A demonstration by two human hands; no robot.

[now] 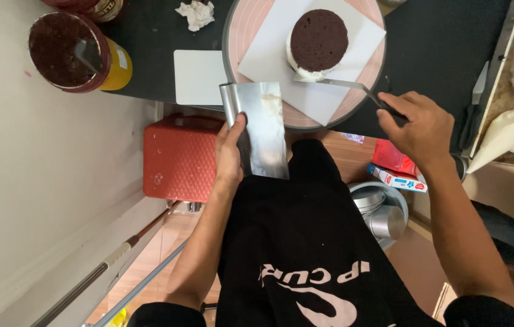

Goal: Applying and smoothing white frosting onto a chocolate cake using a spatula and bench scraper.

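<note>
A small round chocolate cake (319, 40) with white cream at its base sits on a white paper square (269, 57) on a pink turntable (245, 24). My right hand (417, 127) grips the handle of a thin metal spatula (345, 84) whose blade touches the cake's lower edge. My left hand (230, 151) holds a flat metal scraper (260, 124) smeared with cream, just below the turntable's rim.
A dark counter (438, 42) carries a white card (199, 75), a crumpled tissue (195, 13) and a yellow tub of dark spread (69, 51). A red stool (181, 157) and metal cake tins (381, 209) stand on the floor. A piping bag (508, 133) lies at right.
</note>
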